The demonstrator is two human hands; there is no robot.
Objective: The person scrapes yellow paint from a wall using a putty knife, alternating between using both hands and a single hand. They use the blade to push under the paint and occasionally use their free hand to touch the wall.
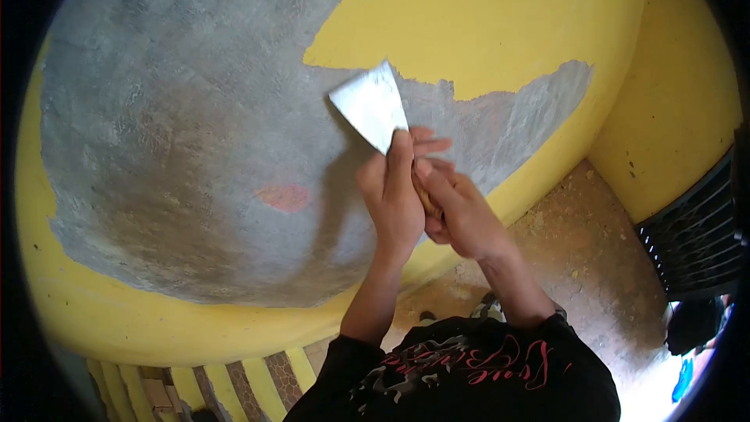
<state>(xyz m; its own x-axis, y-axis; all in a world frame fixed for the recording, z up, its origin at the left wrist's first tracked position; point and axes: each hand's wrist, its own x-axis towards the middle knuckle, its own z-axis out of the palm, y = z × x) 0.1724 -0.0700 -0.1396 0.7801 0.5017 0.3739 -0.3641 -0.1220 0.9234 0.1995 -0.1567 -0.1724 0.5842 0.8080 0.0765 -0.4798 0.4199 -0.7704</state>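
A wide-bladed paint scraper [370, 103] is raised in front of the wall, its metal blade tilted up to the left. My left hand [397, 202] grips it where blade and handle meet, the thumb lying along the base of the blade and some fingertips showing behind. Around the brownish handle [426, 197], my right hand [466, 215] is closed just below and to the right of the left. Behind the blade is the wall's bare grey patch [211, 148], bordered by jagged-edged yellow paint [469, 16].
Paint flakes dot the brown floor [574, 266] below the curved wall. A dark slatted metal panel [695, 227] stands at the right. Yellow stripes [246, 383] with patterned strips between them lie at lower left. Something blue [682, 379] shows in the bright lower right corner.
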